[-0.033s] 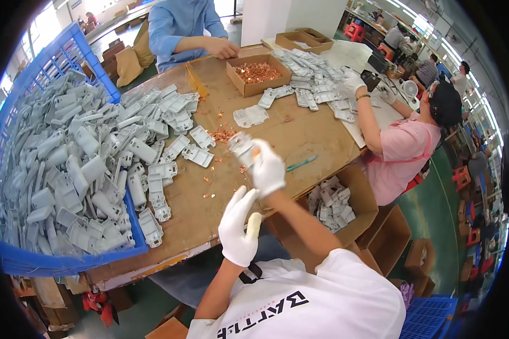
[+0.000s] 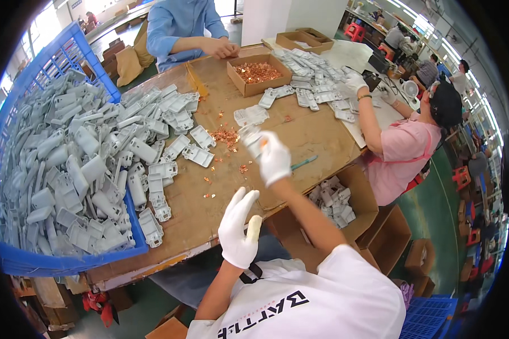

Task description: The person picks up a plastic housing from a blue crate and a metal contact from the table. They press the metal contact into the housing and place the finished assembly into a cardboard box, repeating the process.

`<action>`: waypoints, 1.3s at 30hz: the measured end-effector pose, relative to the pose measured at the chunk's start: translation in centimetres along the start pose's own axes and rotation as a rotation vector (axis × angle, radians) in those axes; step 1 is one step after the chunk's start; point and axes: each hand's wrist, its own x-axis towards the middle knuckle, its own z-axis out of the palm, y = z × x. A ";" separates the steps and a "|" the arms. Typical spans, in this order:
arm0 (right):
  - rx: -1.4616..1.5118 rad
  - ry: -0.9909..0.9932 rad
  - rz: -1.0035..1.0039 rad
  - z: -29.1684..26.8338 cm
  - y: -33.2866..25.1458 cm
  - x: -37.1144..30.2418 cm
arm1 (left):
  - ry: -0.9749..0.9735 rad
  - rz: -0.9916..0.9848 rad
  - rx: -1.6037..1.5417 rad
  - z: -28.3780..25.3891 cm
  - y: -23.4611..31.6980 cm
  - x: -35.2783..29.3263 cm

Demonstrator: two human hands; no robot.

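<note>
My right hand (image 2: 275, 159), in a white glove, is closed on a pale grey plastic housing (image 2: 251, 137), held tilted over the cardboard-covered table; both are blurred. Small copper pieces (image 2: 225, 136) lie in a loose heap just left of that housing. Another grey shell (image 2: 251, 116) rests flat beyond it. Close to the table's near edge, my gloved left hand (image 2: 238, 229) is raised with its fingers stretched out and thumb apart, holding nothing; its thumb carries a yellowish cover. A teal pen-like tool (image 2: 304, 162) lies to the right of my right hand.
A blue crate (image 2: 68, 263) heaped with grey housings (image 2: 76, 169) fills the left. A carton of copper pieces (image 2: 259, 72) stands at the back, near a person in blue (image 2: 181, 28). A person in pink (image 2: 404, 141) works at the right, beside a carton with housings (image 2: 359, 209).
My right hand has moved a little to the right and away from my left hand, carrying the housing along. My left hand has hardly moved.
</note>
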 end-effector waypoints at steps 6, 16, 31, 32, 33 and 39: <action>-0.528 0.009 0.403 -3.6 19.0 20.7 | 0.195 -0.086 0.041 -3.8 -1.0 -0.5; -0.171 -0.377 -0.366 -0.2 8.1 12.5 | 0.419 -0.168 0.955 -11.9 -8.1 -3.4; -0.442 -0.628 -0.564 7.0 3.8 6.3 | 0.383 -0.194 0.826 -11.0 -7.9 -5.5; -0.482 -0.666 -0.569 7.1 3.4 6.5 | 0.386 -0.200 0.826 -11.0 -7.9 -5.5; -0.522 -0.704 -0.572 7.1 3.1 6.6 | 0.388 -0.212 0.828 -11.0 -7.8 -5.6; -0.718 -0.826 -0.748 7.0 1.7 7.0 | 0.389 -0.218 0.838 -10.9 -8.0 -5.7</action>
